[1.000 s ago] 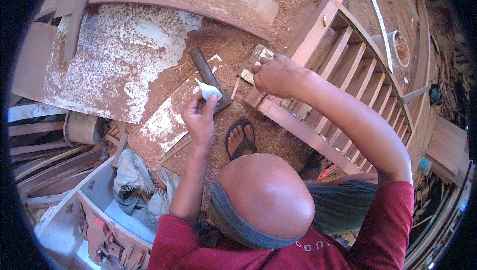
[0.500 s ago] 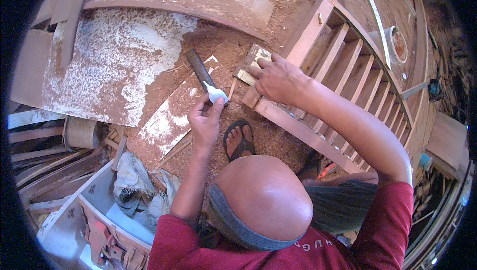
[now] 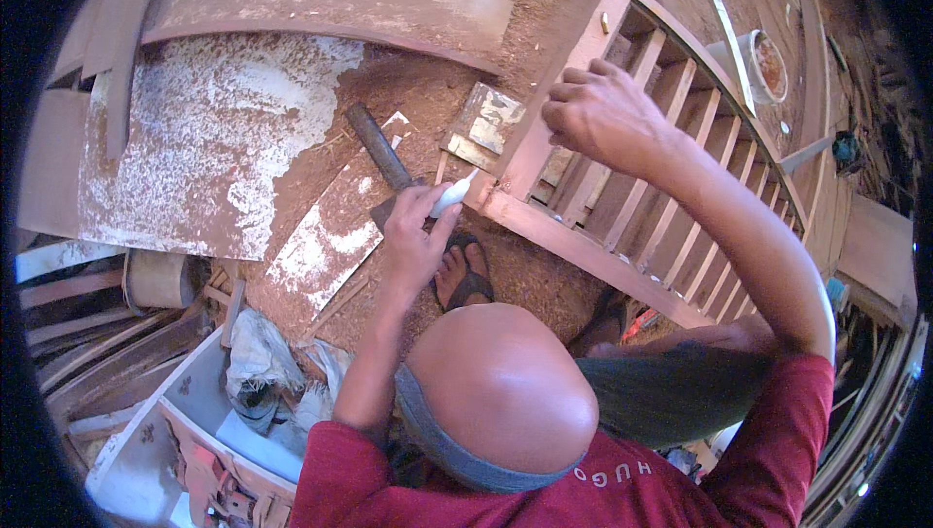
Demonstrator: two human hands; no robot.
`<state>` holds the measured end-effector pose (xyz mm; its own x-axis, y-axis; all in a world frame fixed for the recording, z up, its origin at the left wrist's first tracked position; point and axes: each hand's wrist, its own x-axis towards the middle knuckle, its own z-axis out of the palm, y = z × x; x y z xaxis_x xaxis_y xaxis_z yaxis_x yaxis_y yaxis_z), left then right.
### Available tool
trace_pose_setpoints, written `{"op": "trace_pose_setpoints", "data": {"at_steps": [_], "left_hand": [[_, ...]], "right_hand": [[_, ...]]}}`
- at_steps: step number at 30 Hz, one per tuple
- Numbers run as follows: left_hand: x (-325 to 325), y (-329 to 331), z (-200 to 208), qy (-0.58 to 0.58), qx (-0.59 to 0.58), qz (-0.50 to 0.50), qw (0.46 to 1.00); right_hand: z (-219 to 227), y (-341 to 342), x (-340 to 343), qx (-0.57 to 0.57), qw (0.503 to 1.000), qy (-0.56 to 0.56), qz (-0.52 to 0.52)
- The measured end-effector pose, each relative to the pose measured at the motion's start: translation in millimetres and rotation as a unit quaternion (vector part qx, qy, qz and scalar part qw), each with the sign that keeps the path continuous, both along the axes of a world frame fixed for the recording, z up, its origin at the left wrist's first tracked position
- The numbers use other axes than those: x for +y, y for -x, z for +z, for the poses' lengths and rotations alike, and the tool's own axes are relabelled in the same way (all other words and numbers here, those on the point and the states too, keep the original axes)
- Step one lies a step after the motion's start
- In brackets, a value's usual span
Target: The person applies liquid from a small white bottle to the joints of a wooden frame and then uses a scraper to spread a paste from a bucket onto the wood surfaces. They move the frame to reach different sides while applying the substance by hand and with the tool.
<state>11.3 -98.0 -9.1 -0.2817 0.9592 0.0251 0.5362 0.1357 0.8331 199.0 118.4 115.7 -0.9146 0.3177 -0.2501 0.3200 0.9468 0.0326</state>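
Note:
My left hand (image 3: 416,228) grips a small white squeeze bottle (image 3: 450,198) with a narrow nozzle. Its tip points at the corner joint of a slatted wooden frame (image 3: 595,258), close to the wood; whether it touches I cannot tell. Above the frame's long side rail (image 3: 544,120), my right hand (image 3: 607,115) has its fingers curled in. Anything inside those fingers is hidden. Beneath the frame's corner lies a worn board with flaking pale paint (image 3: 494,115). A dark rod-shaped tool (image 3: 377,146) lies just beyond my left hand, its lower end partly covered.
A long pale-stained board (image 3: 326,265) lies on the sawdust-strewn ground. Large flat sheets (image 3: 219,139) spread at the left. A white bucket (image 3: 768,66) stands beyond the frame. At lower left is an open box (image 3: 146,421) with rags and tools. My sandalled foot (image 3: 465,270) is near the frame corner.
My left hand has brought the bottle right, turning its nozzle toward the frame corner. My right hand has lifted off the corner area and moved right, over the side rail, fingers curled.

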Motion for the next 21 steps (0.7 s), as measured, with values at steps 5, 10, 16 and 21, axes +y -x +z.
{"op": "trace_pose_setpoints", "data": {"at_steps": [5, 10, 16, 21], "left_hand": [[-1, 1, 13, 0.042, 0.072, -0.044, 0.996], [6, -1, 24, 0.021, 0.095, -0.086, 0.992], [6, 1, 15, 0.026, 0.044, -0.037, 0.998], [6, -2, 15, 0.022, 0.011, -0.013, 1.000]], "right_hand": [[12, -58, 8, 0.022, 0.998, 0.016, -0.053], [10, -100, 10, 0.058, 0.993, 0.008, -0.100], [-3, -95, 5, 0.131, 0.972, 0.133, -0.145], [-35, -38, -16, 0.142, 0.957, 0.233, -0.096]]}}
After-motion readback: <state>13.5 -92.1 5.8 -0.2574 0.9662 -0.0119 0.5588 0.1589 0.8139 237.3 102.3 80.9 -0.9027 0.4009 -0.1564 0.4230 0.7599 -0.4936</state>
